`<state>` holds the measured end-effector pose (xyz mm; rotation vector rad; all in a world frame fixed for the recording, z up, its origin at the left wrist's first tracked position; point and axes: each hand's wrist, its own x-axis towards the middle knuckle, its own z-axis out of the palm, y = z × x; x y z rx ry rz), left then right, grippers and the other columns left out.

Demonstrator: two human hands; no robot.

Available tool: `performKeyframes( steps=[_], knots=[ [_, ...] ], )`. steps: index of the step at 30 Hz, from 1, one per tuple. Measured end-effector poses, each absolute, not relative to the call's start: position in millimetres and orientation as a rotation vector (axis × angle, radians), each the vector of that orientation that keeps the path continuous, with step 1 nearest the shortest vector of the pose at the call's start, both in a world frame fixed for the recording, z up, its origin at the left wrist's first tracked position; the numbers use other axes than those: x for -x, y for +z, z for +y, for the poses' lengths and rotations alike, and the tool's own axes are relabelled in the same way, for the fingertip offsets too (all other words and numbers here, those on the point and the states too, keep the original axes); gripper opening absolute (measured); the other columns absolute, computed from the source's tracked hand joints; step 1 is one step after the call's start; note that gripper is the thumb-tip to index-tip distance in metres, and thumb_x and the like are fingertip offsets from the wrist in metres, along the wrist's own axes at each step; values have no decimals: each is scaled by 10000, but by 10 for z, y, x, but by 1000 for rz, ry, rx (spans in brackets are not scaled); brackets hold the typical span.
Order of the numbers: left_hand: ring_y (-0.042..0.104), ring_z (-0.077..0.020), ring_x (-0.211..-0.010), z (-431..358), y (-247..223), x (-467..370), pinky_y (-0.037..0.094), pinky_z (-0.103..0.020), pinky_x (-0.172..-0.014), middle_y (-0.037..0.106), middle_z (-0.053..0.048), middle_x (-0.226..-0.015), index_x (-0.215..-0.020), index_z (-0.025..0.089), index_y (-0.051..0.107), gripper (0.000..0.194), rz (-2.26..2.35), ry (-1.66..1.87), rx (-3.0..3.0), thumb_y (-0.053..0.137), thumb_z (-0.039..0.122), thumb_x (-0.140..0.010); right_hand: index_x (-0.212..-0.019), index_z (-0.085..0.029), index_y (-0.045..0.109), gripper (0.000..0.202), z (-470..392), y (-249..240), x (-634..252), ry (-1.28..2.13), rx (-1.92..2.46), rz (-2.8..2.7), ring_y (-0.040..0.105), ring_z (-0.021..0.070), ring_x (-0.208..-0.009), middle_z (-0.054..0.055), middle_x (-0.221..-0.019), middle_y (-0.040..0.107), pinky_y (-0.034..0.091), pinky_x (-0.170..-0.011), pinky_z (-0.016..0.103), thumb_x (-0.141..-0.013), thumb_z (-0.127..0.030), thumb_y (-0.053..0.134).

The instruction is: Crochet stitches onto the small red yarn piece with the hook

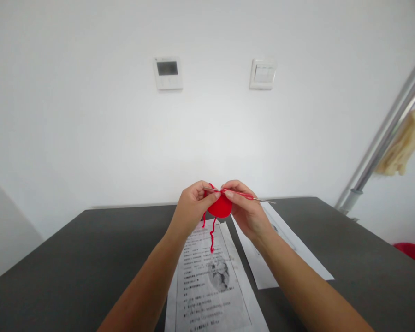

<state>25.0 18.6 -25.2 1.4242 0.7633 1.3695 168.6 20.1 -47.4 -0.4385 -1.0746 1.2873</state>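
Observation:
Both hands are raised together above the far part of the table, around a small red knitted piece (220,207). My left hand (194,203) pinches its left edge and a thin metal knitting needle whose tip shows near my thumb. My right hand (246,207) is closed on the right side, on a knitting needle (267,201) that sticks out to the right with red loops along it. Whether this is one needle or two is hidden by the fingers. A red yarn tail (212,237) dangles below the piece, and a shorter strand hangs by my left hand.
On the dark table (124,258) lies a printed sheet (207,295) with text and a picture, under my hands. Another white sheet (311,263) lies to its right. Behind stands a white wall with a thermostat panel (168,74) and a switch (263,74).

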Motion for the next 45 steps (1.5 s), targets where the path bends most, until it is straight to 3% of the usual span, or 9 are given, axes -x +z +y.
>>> performKeyframes(
  steps=[11,18,21,29,33,36,38,42,45],
  knots=[
    [618,-133,-673,307,-260,-202,492,-272,-700,695,6,-702,-727,163,713,219,765,1323,-1380,841,333,-675,-743,-206,739,241,266,-467,-1700,1225,489,-1022,651,114,-637,-32,-707,722,547,-605,224,-600,-271,922],
    [710,-202,-905,442,-186,130,575,-306,-750,762,-77,-1000,-902,163,707,342,688,1468,-1266,858,328,-643,-822,-231,729,244,471,-428,-2082,1161,437,-964,730,123,-688,-45,-728,745,615,-642,226,-651,-240,903],
    [716,-218,-919,649,-307,248,582,-326,-714,748,-103,-1099,-1001,186,660,391,1039,1498,-1495,723,467,-736,-829,-228,729,293,536,-400,-2257,1113,418,-846,740,93,-712,-53,-735,757,600,-626,155,-612,-203,924],
    [655,-328,-1076,1057,-917,151,468,-481,-1033,740,-118,-926,-738,169,696,110,1491,1028,-1939,803,180,-712,-858,-236,710,344,577,-356,-2521,1056,348,-727,749,96,-767,-43,-774,768,610,-648,140,-603,-173,932],
    [653,-244,-1085,1093,-1041,134,562,-468,-928,653,-108,-1252,-1206,165,641,312,1564,899,-2053,641,348,-954,-827,-213,719,346,537,-314,-2467,1085,346,-639,741,92,-720,-38,-730,758,597,-620,126,-565,-123,927],
    [673,-215,-964,1123,-1009,157,561,-399,-880,716,-69,-1002,-924,172,699,72,1585,989,-2021,659,230,-909,-810,-205,721,291,518,-286,-2419,1086,360,-616,736,88,-695,-37,-712,756,592,-607,123,-601,-90,887],
    [679,-200,-828,1120,-945,160,556,-346,-787,697,-31,-760,-727,192,656,122,1565,1118,-1951,632,135,-832,-803,-203,721,256,521,-284,-2401,1081,370,-604,729,80,-678,-37,-705,753,585,-600,119,-629,-72,857],
    [681,-190,-641,997,-745,108,522,-285,-564,672,-8,-622,-751,187,638,58,1401,1415,-1790,590,197,-782,-803,-214,717,221,569,-335,-2380,1040,418,-670,727,85,-683,-47,-718,740,577,-598,137,-657,-101,838],
    [723,-192,-745,822,-560,63,582,-314,-695,730,-36,-750,-814,179,631,93,1249,1658,-1704,608,261,-778,-809,-218,717,227,624,-410,-2330,1029,480,-753,724,98,-687,-47,-729,731,574,-608,169,-641,-145,852]
  ],
)
